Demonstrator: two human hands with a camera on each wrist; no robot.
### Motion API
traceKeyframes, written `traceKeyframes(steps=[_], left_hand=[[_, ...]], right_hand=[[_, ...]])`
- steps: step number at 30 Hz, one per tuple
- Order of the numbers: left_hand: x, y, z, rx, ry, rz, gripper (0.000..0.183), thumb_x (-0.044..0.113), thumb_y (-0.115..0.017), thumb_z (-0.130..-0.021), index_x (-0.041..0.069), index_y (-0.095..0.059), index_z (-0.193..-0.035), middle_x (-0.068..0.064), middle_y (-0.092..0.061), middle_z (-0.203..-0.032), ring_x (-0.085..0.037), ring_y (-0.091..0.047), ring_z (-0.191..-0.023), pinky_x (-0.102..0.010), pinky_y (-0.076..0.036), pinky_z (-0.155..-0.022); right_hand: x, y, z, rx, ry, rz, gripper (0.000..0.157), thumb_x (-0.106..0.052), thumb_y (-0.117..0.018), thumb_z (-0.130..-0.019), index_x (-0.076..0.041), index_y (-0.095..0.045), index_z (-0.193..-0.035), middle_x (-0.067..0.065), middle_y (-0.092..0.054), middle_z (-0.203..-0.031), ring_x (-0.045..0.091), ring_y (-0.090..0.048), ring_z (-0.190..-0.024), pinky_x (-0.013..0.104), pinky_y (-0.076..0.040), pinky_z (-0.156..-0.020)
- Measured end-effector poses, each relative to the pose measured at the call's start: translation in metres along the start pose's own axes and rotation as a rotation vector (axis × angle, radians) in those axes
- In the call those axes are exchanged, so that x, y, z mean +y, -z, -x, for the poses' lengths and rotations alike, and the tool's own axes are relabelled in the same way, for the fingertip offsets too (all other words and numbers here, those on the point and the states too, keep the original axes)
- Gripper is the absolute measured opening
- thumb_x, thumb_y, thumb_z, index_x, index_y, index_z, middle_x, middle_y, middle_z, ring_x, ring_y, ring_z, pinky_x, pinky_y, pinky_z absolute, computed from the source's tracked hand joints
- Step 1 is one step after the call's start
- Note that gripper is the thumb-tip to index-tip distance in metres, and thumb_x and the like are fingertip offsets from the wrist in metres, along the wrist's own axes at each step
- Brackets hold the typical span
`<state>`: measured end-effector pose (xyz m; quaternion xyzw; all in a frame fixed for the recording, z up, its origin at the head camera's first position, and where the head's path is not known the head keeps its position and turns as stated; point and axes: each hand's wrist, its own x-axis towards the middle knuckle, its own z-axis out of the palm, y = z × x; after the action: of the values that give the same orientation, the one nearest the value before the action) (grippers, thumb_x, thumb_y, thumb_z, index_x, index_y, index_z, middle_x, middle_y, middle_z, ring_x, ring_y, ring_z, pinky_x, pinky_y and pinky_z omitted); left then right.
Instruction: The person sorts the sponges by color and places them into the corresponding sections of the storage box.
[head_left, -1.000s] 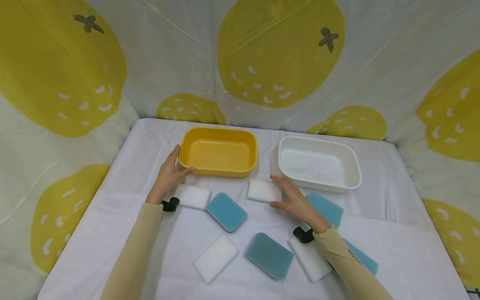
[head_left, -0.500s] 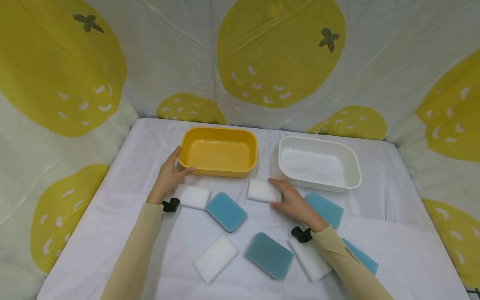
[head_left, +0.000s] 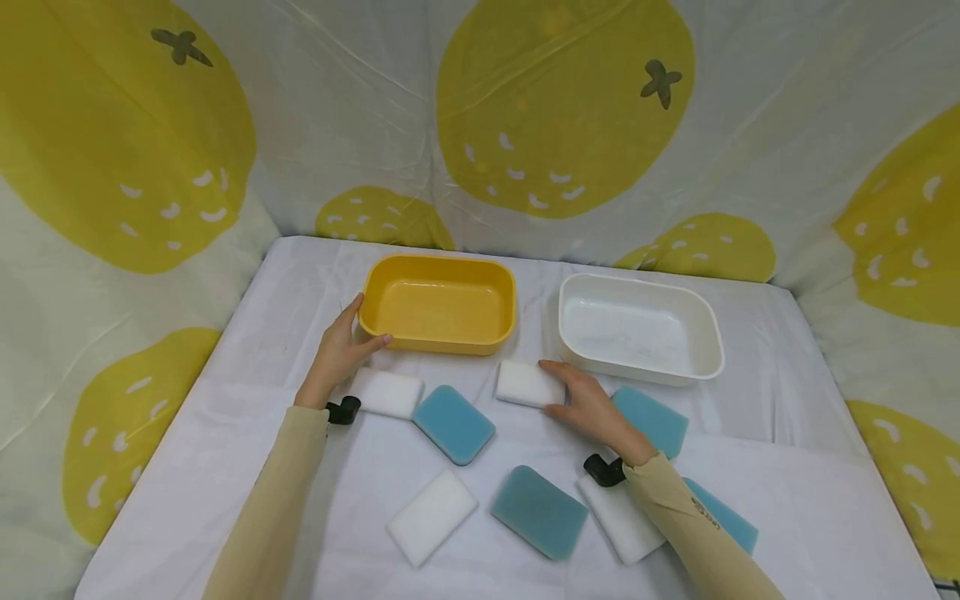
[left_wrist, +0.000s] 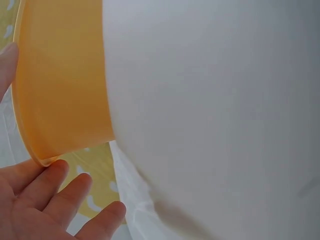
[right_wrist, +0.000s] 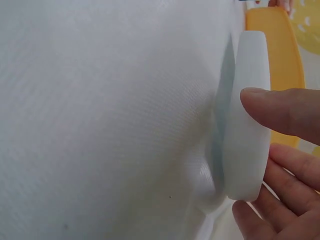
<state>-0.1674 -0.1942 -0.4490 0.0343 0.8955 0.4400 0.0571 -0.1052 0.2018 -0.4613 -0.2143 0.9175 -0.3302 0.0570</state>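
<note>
My left hand point(head_left: 335, 354) holds the near left corner of a yellow plastic tub point(head_left: 442, 343), thumb against its front wall and fingers at its left side. In the left wrist view the index finger meets the rim, while other fingers point(left_wrist: 75, 197) spread away from it. Between the tubs, my right hand point(head_left: 592, 408) grips the right end of a white sponge point(head_left: 521, 383). The right wrist view has the thumb point(right_wrist: 262, 102) on one side of that sponge and the fingers on the other; its far end points toward the yellow tub.
A white plastic tub point(head_left: 641, 364) stands at the back right. Across the white cloth lie more white sponges point(head_left: 431, 517) and several blue sponges point(head_left: 453, 425); some are partly under the right arm. Lemon-print curtains point(head_left: 562, 108) wall in the table at the back and sides.
My right hand has lowered slightly and its fingers have drawn in on the end of the white sponge. The left hand stays on the yellow tub. Both tubs keep their places.
</note>
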Motion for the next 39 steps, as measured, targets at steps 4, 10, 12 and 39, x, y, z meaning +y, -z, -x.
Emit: traceKeyframes(steps=[4,10,12,39], left_hand=[[-0.001,-0.001,0.000,0.000,-0.004,0.002,0.097,0.041,-0.071,-0.086,0.004,-0.011,-0.154,-0.016,-0.015,-0.157,-0.035,-0.015,-0.142,-0.051,-0.017,-0.113],[-0.001,-0.001,0.001,0.002,-0.011,-0.001,0.097,0.041,-0.071,-0.086,0.004,-0.011,-0.153,-0.017,-0.016,-0.156,-0.036,-0.016,-0.142,-0.052,-0.018,-0.113],[-0.002,0.000,0.001,0.001,-0.011,-0.003,0.097,0.041,-0.071,-0.086,0.004,-0.011,-0.153,-0.017,-0.016,-0.156,-0.036,-0.015,-0.142,-0.052,-0.018,-0.113],[0.003,0.003,0.001,-0.011,0.011,-0.008,0.096,0.039,-0.071,-0.086,0.007,-0.011,-0.154,-0.017,-0.018,-0.156,-0.035,-0.016,-0.142,-0.052,-0.019,-0.112]], right_hand=[[-0.002,0.001,0.002,-0.001,0.000,-0.003,0.068,0.001,-0.077,-0.077,0.004,-0.047,-0.137,0.023,-0.051,-0.134,0.040,-0.045,-0.124,0.052,-0.039,-0.101],[-0.008,0.003,0.003,0.016,0.018,-0.002,0.068,0.001,-0.077,-0.077,0.003,-0.047,-0.138,0.021,-0.051,-0.135,0.039,-0.045,-0.125,0.052,-0.038,-0.101],[-0.011,0.005,0.004,0.023,0.023,-0.012,0.068,0.000,-0.078,-0.076,0.003,-0.047,-0.138,0.021,-0.050,-0.135,0.039,-0.044,-0.125,0.052,-0.039,-0.101],[-0.046,0.034,-0.016,0.117,0.127,-0.049,0.062,-0.003,-0.075,-0.080,-0.003,-0.051,-0.137,0.015,-0.051,-0.136,0.034,-0.048,-0.122,0.049,-0.045,-0.095]])
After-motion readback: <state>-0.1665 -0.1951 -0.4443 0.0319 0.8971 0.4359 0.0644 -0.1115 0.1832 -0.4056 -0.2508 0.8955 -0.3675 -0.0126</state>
